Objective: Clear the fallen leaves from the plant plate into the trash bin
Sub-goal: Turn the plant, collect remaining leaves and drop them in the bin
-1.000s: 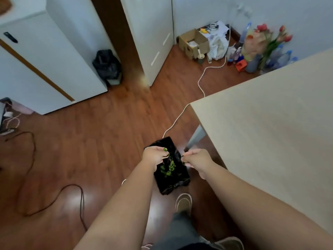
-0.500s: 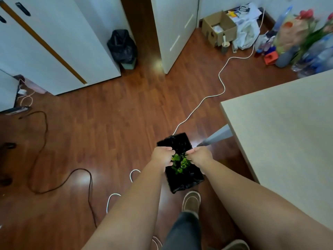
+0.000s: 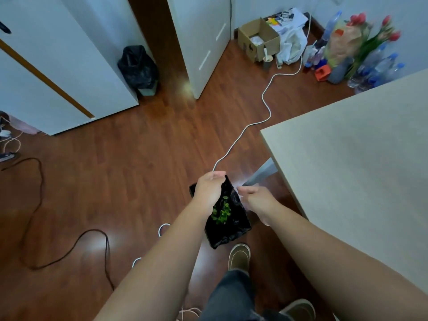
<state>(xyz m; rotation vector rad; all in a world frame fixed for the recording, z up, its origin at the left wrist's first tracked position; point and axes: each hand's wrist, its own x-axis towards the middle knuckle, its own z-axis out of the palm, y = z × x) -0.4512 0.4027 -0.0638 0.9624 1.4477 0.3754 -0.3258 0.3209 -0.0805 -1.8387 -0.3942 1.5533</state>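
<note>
Wooden floor [image 3: 139, 181]: leaves [image 3: 221, 210] in trash bin [image 3: 228, 235], beneath both empty, loose-fingered hands, left hand [image 3: 209, 189], right hand [image 3: 256, 199].

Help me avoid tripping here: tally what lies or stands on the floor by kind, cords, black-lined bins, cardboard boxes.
White cords: 1
Dark cords: 1
Black-lined trash bins: 2, one under the hands with green leaves inside, one by the cabinet
Cardboard boxes: 1
Total: 5

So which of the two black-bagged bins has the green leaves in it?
The bin directly under both hands, beside the table; the other bin stands against the cabinets.
</note>
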